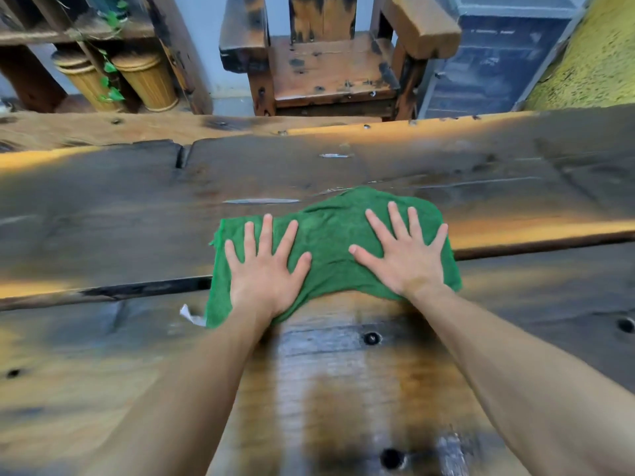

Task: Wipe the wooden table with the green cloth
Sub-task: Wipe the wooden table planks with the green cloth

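A green cloth [331,242] lies spread flat on the dark, rough wooden table [103,207], near its middle. My left hand [266,266] presses down on the cloth's left half with straight, spread fingers. On the right half my right hand [403,252] presses the same way, palm down and fingers splayed. Both forearms reach forward from the bottom of the view. A small white tag [190,314] sticks out from the cloth's lower left corner.
A heavy wooden armchair [330,60] stands beyond the table's far edge. Two ribbed bamboo-coloured containers [117,79] with a green vine sit under a shelf at the far left. A yellow textured surface [591,60] rises at the far right. The planks have gaps and knot holes.
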Motion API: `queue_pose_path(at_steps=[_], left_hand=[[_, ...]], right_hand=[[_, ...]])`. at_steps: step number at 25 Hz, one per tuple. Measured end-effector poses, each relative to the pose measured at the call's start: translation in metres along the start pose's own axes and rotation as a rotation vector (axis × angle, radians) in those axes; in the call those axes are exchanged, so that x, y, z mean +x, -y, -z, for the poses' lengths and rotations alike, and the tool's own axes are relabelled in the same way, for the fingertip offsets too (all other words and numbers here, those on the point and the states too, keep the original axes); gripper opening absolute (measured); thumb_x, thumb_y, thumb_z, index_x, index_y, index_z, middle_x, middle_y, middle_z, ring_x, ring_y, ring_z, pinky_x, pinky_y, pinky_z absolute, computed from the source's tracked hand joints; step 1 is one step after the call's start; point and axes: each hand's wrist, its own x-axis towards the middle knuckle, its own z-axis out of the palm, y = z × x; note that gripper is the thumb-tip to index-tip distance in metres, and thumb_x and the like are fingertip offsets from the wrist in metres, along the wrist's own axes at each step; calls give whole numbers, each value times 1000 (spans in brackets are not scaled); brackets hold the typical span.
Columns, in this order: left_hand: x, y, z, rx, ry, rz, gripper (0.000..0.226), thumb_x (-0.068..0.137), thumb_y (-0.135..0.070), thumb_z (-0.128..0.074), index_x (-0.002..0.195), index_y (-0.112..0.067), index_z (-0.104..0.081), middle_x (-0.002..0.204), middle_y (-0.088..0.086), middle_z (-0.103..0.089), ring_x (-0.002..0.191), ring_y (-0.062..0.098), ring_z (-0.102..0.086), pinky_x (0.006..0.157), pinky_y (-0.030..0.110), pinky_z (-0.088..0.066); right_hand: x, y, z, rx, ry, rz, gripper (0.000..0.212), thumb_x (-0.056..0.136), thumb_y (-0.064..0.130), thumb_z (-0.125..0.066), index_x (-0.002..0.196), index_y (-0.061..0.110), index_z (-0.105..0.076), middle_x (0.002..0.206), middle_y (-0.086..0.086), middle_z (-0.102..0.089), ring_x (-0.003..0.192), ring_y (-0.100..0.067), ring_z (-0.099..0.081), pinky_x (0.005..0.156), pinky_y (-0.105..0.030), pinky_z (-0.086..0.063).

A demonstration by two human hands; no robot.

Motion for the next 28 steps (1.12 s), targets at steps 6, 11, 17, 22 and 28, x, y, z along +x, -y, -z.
queue_pose_path(at_steps=[6,11,17,22,28], left_hand=[[-117,-4,-19,12,10,21,73,85,-74,7,154,-51,13,167,-1,23,154,29,15,120,60,7],[-197,-6,-33,-24,6,39,70,88,-75,2,153,-52,13,167,-1,20,154,29,17,120,60,8],[-294,-15,-44,-1,50,80,71,86,-74,6,153,-51,17,166,-3,22,154,28,17,121,58,8],[-363,-20,-59,-32,0,89,70,90,-73,-6,156,-49,2,169,-1,7,156,29,5,122,58,3],[-434,-23,-73,-29,-30,58,69,93,-72,-10,157,-47,0,169,-1,8,156,29,7,122,58,1]], right_hand=[[-112,-4,-26,-9,-3,5,86,77,90,2,153,52,15,167,8,19,154,-24,19,113,-74,5],[-190,-14,-40,-10,29,42,85,79,90,1,153,51,17,167,8,22,153,-25,22,113,-73,6],[-263,-21,-50,-20,70,95,89,77,95,-1,153,52,17,165,9,25,152,-25,24,113,-73,10],[-326,-27,-62,-5,80,118,89,78,94,-4,154,52,15,165,9,24,152,-23,24,113,-72,10],[-404,-38,-78,-12,59,104,87,79,94,-5,153,52,16,165,9,25,152,-23,25,113,-70,12]])
